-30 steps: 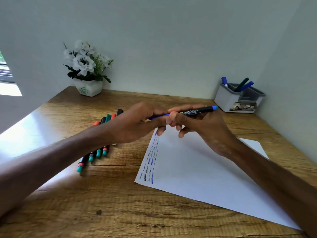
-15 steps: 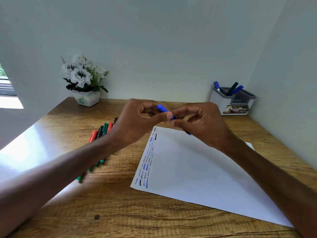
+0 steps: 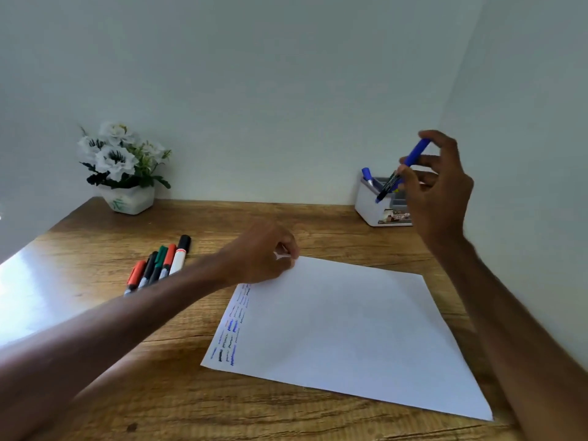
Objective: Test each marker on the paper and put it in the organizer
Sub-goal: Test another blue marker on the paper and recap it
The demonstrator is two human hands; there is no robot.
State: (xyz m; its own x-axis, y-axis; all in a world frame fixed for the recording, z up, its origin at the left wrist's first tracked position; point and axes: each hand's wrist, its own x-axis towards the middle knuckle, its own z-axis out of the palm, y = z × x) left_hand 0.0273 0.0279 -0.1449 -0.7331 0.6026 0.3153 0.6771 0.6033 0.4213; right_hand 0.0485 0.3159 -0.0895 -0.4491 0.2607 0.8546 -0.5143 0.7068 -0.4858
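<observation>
While a pot [image 3: 127,200] of white flowers is sitting far back on the left of the table [image 3: 318,224], out of the way, a bunch of markers [image 3: 159,265] are lying side by side a bit nearer, waiting for their turn. Next, the left hand [image 3: 261,256] is resting at the far left corner of the paper [image 3: 350,329]. Its fingers are curled in close together. It is probably keeping the sheet from sliding, but I cannot tell if it is pinching the corner or only pressing on it, since the fingertips are tucked under. Short blue, black and red marks [image 3: 234,329] are running down the left edge of the paper, so some testing is already done there.

Farther right, the organizer [image 3: 366,208] is standing at the back near the corner of the walls, with a blue pen [image 3: 367,176] poking out of it. The right hand [image 3: 442,198] is hanging in the air just in front of it. Its thumb and first fingers are pinching the marker [image 3: 415,154] near the middle, and the other fingers are spreading out loosely. The marker is tilting, with its blue cap up and its bottom end aiming down at the organizer. I think it is being held that way so it can drop straight in. The cap is on, so it is looking ready to be put away.
</observation>
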